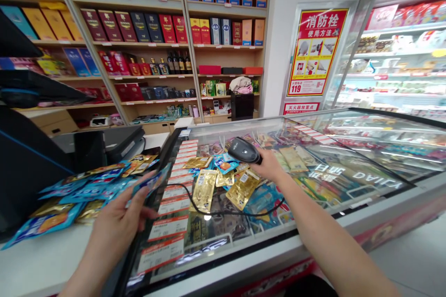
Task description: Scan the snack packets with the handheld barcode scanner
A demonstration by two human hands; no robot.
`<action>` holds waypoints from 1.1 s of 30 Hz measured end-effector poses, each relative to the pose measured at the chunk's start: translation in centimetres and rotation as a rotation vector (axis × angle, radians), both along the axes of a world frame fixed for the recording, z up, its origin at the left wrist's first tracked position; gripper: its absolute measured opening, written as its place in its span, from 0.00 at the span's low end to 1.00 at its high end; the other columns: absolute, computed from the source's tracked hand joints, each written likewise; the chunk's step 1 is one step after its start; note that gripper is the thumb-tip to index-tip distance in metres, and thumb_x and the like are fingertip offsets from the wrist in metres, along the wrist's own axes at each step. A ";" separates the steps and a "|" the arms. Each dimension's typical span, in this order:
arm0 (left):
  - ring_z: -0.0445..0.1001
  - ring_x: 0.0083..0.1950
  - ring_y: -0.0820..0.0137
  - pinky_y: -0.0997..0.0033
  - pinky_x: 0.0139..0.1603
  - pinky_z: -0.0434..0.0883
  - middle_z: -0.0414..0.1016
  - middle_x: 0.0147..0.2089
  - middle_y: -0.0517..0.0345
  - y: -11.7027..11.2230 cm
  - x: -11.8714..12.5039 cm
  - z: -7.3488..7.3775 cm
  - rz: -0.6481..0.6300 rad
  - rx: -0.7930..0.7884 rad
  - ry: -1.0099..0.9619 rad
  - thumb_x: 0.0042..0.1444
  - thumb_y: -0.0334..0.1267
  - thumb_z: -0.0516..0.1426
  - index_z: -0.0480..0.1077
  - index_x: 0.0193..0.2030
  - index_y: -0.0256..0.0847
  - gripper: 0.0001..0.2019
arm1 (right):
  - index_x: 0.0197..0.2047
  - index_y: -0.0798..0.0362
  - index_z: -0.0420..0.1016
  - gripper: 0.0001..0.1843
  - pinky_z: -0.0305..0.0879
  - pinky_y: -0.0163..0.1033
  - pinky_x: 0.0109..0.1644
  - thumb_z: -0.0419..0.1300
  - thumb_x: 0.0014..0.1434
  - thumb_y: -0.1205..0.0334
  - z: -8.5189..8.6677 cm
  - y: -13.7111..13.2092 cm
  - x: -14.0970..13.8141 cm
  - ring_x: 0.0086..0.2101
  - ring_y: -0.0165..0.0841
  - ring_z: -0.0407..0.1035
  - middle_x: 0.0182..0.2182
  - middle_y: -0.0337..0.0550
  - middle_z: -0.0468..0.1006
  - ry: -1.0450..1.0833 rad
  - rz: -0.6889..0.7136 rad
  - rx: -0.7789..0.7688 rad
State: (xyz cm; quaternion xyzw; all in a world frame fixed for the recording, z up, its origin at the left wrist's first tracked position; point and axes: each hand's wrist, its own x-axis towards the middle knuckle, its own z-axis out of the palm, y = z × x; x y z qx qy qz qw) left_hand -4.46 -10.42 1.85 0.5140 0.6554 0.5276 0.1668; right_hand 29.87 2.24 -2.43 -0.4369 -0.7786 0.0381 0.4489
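**Right hand** [268,164]: grip clenched around a black barcode scanner [244,151], a stubby pistol shape in smooth plastic, held over the glass at the frame's centre, long axis and nose pointing to 10 o'clock. A thin black cable [223,212] sags from it in a loose loop across the glass

**Left hand** [116,227]: at 7 o'clock, grip partly closed, thumb and fingers pinching a blue foil packet [151,184], crinkled and glossy, its print too blurred to read

**Surroundings:** white worktop [38,260] at 8 o'clock, bearing a fanned heap of blue and gold snack packets [80,199]. Glass-topped freezer [365,167] at 3 o'clock, with "DAILY" mirrored in the pane, gold foil sachets [204,190] below the scanner, and red-and-white price labels [169,227] in a row along its left edge. Red and yellow poster [317,51] at 1 o'clock, headed 消防栓使用方法 and printed 119. Wooden shelves [226,51] at 12 o'clock, holding boxed liquor in red, gold and navy, plus dark bottles. Chilled display case [400,55] at 2 o'clock
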 end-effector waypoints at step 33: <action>0.77 0.39 0.71 0.61 0.53 0.74 0.78 0.34 0.57 8.9 9.3 -4.2 -0.228 0.031 -0.978 0.45 0.28 0.64 0.73 0.30 0.36 0.05 | 0.36 0.51 0.76 0.11 0.66 0.36 0.39 0.64 0.46 0.65 0.5 -1.6 -2.3 0.33 0.36 0.73 0.32 0.41 0.79 -0.090 0.253 -0.119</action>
